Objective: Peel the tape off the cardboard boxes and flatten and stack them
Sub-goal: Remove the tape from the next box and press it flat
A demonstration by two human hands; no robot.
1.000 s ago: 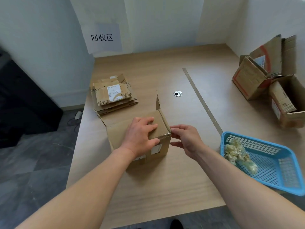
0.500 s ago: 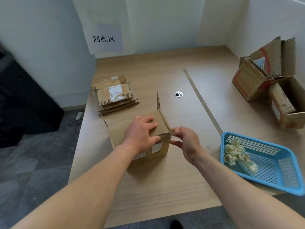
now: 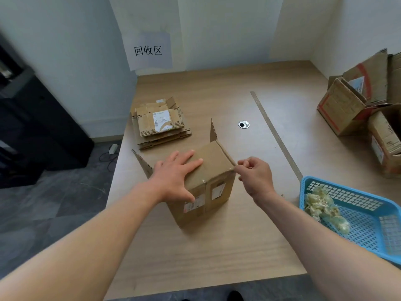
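**Gently does it — tape before box**

So, we have the small brown cardboard box standing near the front of the pale wooden bench, with two flaps sticking up at its far side. Our left hand lies flat on the top face, fingers straight and spread, pressing the box in place. Our right hand is curled at the box's upper right edge. Its thumb and forefinger pinch the lifted end of a strip of clear packing tape; how far the strip runs on we cannot tell.

We judge the box light and hollow — stiff at its corners and soft across its panels. A hard press in the middle could dent it, so it is better to bear down near an edge. The tape looks thin and glossy, and may tear or lift a skin of paper if jerked. A low, steady pull should serve, with a fresh pinch taken close to the cardboard.

The stack of flattened cardboard boxes lies beyond the box to the left. The blue plastic mesh basket, holding a wad of peeled tape, sits at the right. More open brown cardboard boxes wait at the far right.
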